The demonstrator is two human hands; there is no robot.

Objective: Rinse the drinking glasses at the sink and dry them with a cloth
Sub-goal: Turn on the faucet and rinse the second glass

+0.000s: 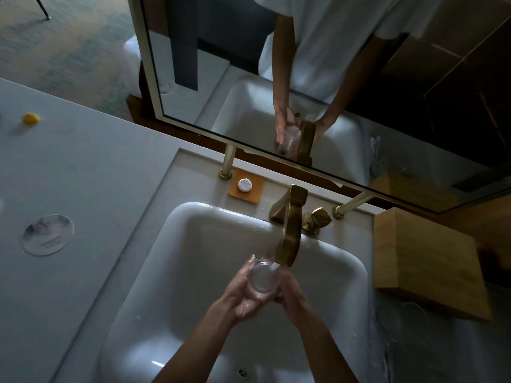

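A clear drinking glass (261,277) is held over the white sink (193,244), mouth up, right under the spout of the brass faucet (290,230). Water runs from the spout onto the glass's far rim. My left hand (243,297) cups the glass from the left and below. My right hand (290,291) wraps it from the right. Both hands are wet. On the dark counter to the right of the sink stand two more clear glasses (401,316), faint and hard to make out. No cloth shows in the view.
A brass tap handle (318,218) sits right of the faucet. A wooden box (425,261) stands at the right, a wrapped soap (244,185) on an orange dish behind the sink. A round clear coaster (47,234) and a yellow object (31,118) lie on the left counter. The mirror (331,78) faces me.
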